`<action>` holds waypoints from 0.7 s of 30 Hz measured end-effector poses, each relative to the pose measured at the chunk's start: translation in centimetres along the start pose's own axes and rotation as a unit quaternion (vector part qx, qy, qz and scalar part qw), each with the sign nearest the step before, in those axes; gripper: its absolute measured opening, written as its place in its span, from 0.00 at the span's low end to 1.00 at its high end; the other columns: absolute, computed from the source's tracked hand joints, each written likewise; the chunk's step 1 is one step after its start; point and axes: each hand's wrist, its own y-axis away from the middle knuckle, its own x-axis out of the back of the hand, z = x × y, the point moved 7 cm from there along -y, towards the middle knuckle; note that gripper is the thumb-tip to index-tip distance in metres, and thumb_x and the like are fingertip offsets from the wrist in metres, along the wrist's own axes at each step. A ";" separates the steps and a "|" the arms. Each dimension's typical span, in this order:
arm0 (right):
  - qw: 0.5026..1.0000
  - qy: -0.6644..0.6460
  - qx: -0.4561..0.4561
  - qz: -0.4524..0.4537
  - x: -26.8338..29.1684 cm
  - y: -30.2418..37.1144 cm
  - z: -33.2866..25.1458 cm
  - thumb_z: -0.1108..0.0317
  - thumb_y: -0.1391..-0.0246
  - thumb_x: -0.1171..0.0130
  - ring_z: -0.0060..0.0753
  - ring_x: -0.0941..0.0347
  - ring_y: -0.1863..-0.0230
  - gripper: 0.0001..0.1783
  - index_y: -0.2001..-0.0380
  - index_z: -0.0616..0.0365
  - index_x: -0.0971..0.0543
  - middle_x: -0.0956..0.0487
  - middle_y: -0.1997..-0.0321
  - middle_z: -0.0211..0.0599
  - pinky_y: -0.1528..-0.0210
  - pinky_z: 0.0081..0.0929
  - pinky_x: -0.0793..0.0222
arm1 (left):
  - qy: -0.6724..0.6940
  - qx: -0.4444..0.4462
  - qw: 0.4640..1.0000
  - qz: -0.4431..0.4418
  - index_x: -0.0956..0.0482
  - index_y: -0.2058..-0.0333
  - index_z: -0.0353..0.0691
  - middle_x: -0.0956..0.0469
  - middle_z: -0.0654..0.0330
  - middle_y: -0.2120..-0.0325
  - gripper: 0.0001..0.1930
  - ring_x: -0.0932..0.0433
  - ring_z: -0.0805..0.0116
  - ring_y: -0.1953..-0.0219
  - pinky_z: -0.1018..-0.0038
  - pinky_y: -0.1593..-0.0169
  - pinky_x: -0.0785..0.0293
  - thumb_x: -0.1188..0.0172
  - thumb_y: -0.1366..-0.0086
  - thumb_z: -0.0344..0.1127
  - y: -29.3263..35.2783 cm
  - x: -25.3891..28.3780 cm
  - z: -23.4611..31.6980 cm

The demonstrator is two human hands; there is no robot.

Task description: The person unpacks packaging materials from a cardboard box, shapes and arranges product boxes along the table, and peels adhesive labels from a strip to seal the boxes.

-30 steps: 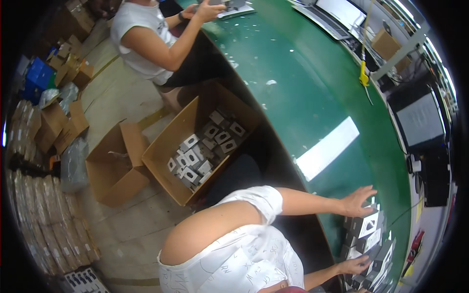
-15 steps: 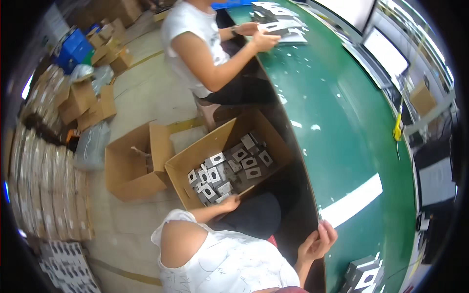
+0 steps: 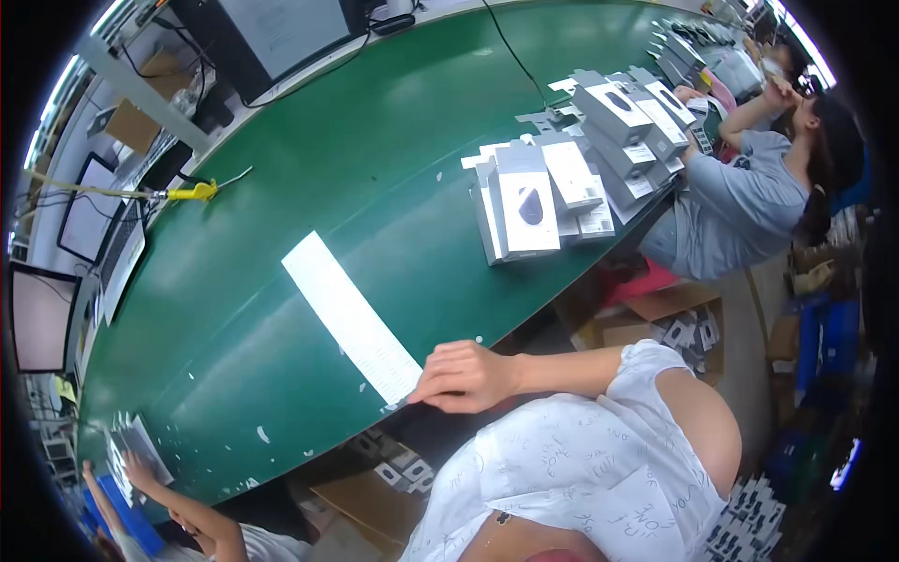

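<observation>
Right hand (image 3: 464, 377) at the near edge of the table (image 3: 234, 323)
Fingers (image 3: 448, 363) bent, close together; bare forearm (image 3: 567, 372) stretched leftward.

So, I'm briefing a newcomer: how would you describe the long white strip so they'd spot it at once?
Start at the big green table. At its near edge, find the person's right hand; the white strip runs from there toward the picture's upper left. Unlike the grey-and-white boxes to its right, it lies flat, long and narrow.
</observation>
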 end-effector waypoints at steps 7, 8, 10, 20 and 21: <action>0.992 -0.068 -0.066 -0.084 -5.4 0.1 1.5 0.79 0.55 0.40 0.37 0.26 0.72 0.09 0.67 0.59 0.19 0.21 0.71 0.37 0.71 0.30 0.34 | 0.160 0.052 0.979 0.112 0.36 0.43 0.41 0.29 0.48 0.48 0.27 0.27 0.54 0.48 0.60 0.49 0.29 0.48 0.38 0.47 4.3 2.8 -8.6; 0.991 -0.090 -0.040 -0.093 -7.4 0.8 0.7 0.79 0.55 0.40 0.37 0.26 0.73 0.09 0.67 0.59 0.19 0.21 0.72 0.37 0.71 0.31 0.33 | 0.186 0.075 0.971 0.132 0.37 0.43 0.41 0.29 0.48 0.48 0.28 0.27 0.53 0.48 0.60 0.48 0.29 0.47 0.38 0.47 5.4 1.3 -11.7; 0.978 -0.136 -0.035 -0.154 -10.2 2.3 -0.4 0.81 0.58 0.41 0.37 0.25 0.74 0.11 0.68 0.60 0.19 0.20 0.73 0.37 0.70 0.29 0.32 | 0.209 0.112 0.962 0.135 0.38 0.42 0.41 0.29 0.47 0.48 0.28 0.28 0.53 0.48 0.60 0.48 0.29 0.47 0.38 0.48 6.1 -4.2 -15.8; 0.940 -0.150 0.030 -0.306 -18.6 12.9 -9.2 0.81 0.54 0.42 0.38 0.26 0.72 0.09 0.67 0.61 0.21 0.20 0.71 0.38 0.68 0.30 0.33 | 0.381 0.132 0.903 0.152 0.42 0.39 0.42 0.31 0.47 0.46 0.33 0.29 0.51 0.47 0.59 0.47 0.30 0.45 0.38 0.50 13.2 -14.4 -26.9; 0.935 -0.139 -0.003 -0.325 -18.9 14.1 -9.7 0.77 0.51 0.41 0.38 0.25 0.69 0.08 0.65 0.60 0.21 0.20 0.69 0.37 0.65 0.31 0.32 | 0.406 0.121 0.893 0.151 0.42 0.39 0.42 0.31 0.47 0.46 0.33 0.29 0.51 0.47 0.58 0.47 0.30 0.45 0.38 0.51 13.6 -14.2 -27.1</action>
